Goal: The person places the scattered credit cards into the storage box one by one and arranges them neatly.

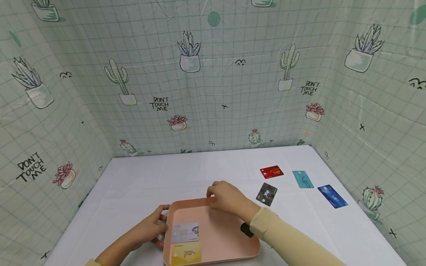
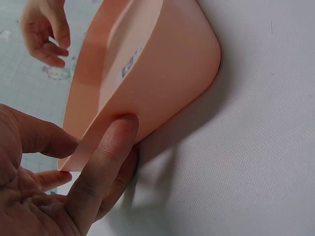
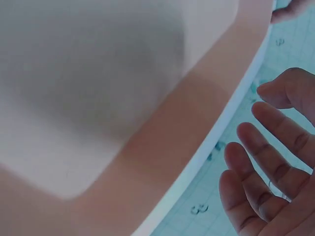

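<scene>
A pink tray lies on the white table. Inside it, along the left side, are a silver VIP card and a gold VIP card below. My left hand rests its fingertips against the tray's left outer wall; the left wrist view shows them touching that wall and rim. Over the far rim hangs my right hand, its fingers loosely bent. In the right wrist view, those fingers hold nothing and appear apart from the tray wall.
To the right of the tray lie a black VIP card, a red VIP card, a teal VIP card and a blue VIP card. A patterned cloth with plant drawings surrounds the table at the back and sides.
</scene>
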A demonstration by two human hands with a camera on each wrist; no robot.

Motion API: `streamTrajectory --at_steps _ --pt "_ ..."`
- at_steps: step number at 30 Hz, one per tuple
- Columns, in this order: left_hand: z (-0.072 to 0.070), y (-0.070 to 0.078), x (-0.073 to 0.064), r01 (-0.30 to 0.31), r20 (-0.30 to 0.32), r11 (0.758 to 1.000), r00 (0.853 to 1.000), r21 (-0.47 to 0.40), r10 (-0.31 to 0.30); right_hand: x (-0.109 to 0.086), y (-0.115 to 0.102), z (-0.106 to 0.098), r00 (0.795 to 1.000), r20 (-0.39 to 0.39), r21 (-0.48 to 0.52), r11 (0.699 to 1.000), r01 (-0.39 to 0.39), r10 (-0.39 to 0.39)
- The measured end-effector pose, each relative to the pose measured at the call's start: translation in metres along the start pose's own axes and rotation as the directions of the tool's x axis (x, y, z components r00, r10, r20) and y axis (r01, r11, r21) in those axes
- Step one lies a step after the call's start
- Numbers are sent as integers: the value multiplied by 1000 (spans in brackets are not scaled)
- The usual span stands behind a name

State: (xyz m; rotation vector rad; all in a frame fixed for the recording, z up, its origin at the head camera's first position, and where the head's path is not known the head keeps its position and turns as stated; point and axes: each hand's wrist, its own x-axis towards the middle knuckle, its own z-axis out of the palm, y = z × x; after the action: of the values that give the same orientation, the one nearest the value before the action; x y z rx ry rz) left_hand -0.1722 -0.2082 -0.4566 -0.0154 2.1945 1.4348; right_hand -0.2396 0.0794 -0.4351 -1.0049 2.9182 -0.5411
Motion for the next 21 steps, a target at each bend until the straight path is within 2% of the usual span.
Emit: streamTrajectory --at_steps 9,15,21 --pt "0 1 -1 2 -1 1000 1000 4 -2 -6 29 -20 997 -19 15 998 -68 68" --pt "0 0 -1 1 -3 1000 1000 7 -1 -16 48 -31 986 -48 17 988 -157 157" --pt "0 2 -2 4 -1 1000 1000 11 -4 -29 72 -37 977 -28 8 977 -211 212"
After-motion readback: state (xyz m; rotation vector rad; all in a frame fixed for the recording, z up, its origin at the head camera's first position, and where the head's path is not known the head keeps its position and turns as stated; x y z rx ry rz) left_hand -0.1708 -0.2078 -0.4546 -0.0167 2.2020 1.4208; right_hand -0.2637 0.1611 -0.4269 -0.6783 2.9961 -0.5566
